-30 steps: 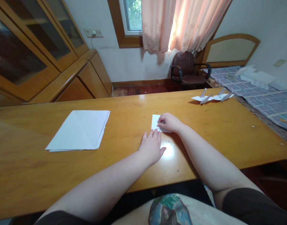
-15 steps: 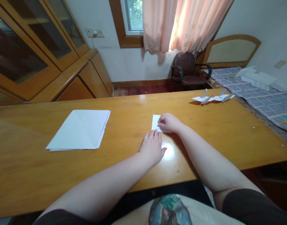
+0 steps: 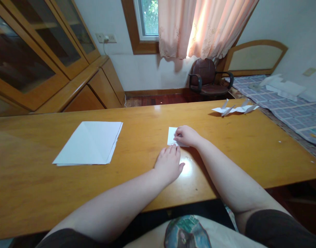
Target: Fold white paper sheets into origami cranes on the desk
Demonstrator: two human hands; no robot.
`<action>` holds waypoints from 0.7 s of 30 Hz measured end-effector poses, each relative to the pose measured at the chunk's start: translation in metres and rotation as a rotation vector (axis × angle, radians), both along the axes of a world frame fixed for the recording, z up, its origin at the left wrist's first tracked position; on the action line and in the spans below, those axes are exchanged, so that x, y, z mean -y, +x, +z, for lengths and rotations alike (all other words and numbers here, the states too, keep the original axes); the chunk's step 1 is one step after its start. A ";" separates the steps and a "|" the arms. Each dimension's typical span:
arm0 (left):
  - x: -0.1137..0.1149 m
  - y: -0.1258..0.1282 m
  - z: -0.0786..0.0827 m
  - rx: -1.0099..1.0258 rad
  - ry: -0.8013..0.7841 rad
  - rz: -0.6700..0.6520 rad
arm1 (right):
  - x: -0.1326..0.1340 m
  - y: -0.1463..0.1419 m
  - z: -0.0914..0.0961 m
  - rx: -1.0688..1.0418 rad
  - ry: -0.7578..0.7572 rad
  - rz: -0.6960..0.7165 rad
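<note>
White beneath the bent fingers of the right hand [image 3: 187,135]: a small piece of paper [image 3: 171,135], flat on the table [image 3: 142,132], straight ahead and within easy reach of both sides. Drawn in narrow there, curled down over the right part of the sheet, perhaps for a finer kind of control. Cannot tell from this view whether pinching a layer or only pressing down. Much looser on the left hand [image 3: 168,163]: palm down, nothing gripped, fingers nearly straight and a little apart, tips at the near edge of the paper, thumb out to the side and clear of it. Probably laid that way for steadying, to keep something so light from sliding on a smooth, shiny top

Further out to the left, well apart from both hands, a stack of larger paper sheets [image 3: 88,143], edges not quite even, faint diagonal line across the top one. Likely put there to be handy without crowding the middle. Off near the far right corner, folded white shapes [image 3: 227,111] with thin parts sticking up (paper too, by the look of it), perhaps set well away to avoid getting bumped or flattened. Past the table, a brown chair [image 3: 203,72] below the pink curtain [image 3: 176,31], then to the right a bed [image 3: 266,98] with a checked cover and pale pieces lying on top
</note>
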State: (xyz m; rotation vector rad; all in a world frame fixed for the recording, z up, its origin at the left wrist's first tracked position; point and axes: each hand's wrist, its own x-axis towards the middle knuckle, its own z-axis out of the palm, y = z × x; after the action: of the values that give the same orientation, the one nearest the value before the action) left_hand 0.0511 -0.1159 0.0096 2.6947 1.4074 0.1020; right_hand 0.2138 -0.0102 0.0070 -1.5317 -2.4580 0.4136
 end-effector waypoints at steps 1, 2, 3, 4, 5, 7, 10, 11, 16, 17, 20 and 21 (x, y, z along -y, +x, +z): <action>0.001 0.001 -0.001 0.002 -0.001 -0.014 | 0.000 0.000 0.000 -0.001 0.000 0.003; 0.002 0.001 -0.001 0.000 -0.006 -0.024 | 0.000 0.000 -0.001 -0.002 0.001 0.008; 0.003 0.002 -0.002 -0.005 -0.010 -0.026 | -0.001 0.000 -0.002 0.000 0.002 0.013; 0.003 0.002 -0.002 -0.011 -0.011 -0.022 | -0.001 0.001 -0.002 0.002 0.006 0.016; 0.003 0.001 -0.003 -0.018 -0.006 -0.013 | -0.001 0.001 -0.002 0.004 0.009 0.016; 0.001 0.001 -0.005 -0.026 0.015 0.005 | -0.001 0.001 -0.002 0.001 0.016 0.013; -0.004 -0.001 -0.008 -0.038 0.025 0.018 | 0.000 0.000 0.000 -0.003 0.020 0.007; -0.006 -0.001 -0.009 -0.045 0.014 0.021 | 0.001 0.000 0.000 0.001 0.020 0.005; -0.013 -0.001 -0.009 -0.075 -0.056 0.038 | 0.001 -0.001 0.001 0.024 0.010 -0.002; -0.014 -0.001 -0.008 -0.077 -0.063 0.039 | 0.001 -0.001 0.001 0.027 0.006 -0.003; -0.016 0.000 -0.004 -0.075 -0.078 0.030 | 0.000 0.002 -0.001 0.028 0.007 -0.021; -0.016 0.000 -0.003 -0.072 -0.083 0.029 | 0.000 0.004 -0.002 0.028 0.011 -0.030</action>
State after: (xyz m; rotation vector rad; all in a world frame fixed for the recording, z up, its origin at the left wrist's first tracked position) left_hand 0.0506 -0.0998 0.0064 2.6360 1.4373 -0.0503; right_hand 0.2174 -0.0101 0.0055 -1.5785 -2.4502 0.3749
